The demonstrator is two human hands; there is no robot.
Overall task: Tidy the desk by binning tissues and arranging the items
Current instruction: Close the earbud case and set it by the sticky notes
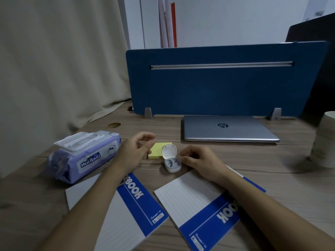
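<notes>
A white earbud case (171,161) stands with its lid up in the middle of the wooden desk (262,171), partly on a yellow sticky-note pad (157,150). My left hand (135,150) hovers just left of the pad, fingers loosely curled and apart, holding nothing. My right hand (196,159) rests just right of the case, fingertips close to it, also holding nothing. Two blue-and-white notebooks lie under my forearms, one on the left (126,205) and one on the right (203,205). A purple wet-wipe pack (85,156) lies at the left.
A closed silver laptop (228,128) lies at the back, in front of a blue desk divider (226,84). A stack of paper cups (324,140) stands at the right edge. A beige curtain (54,69) hangs along the desk's left side.
</notes>
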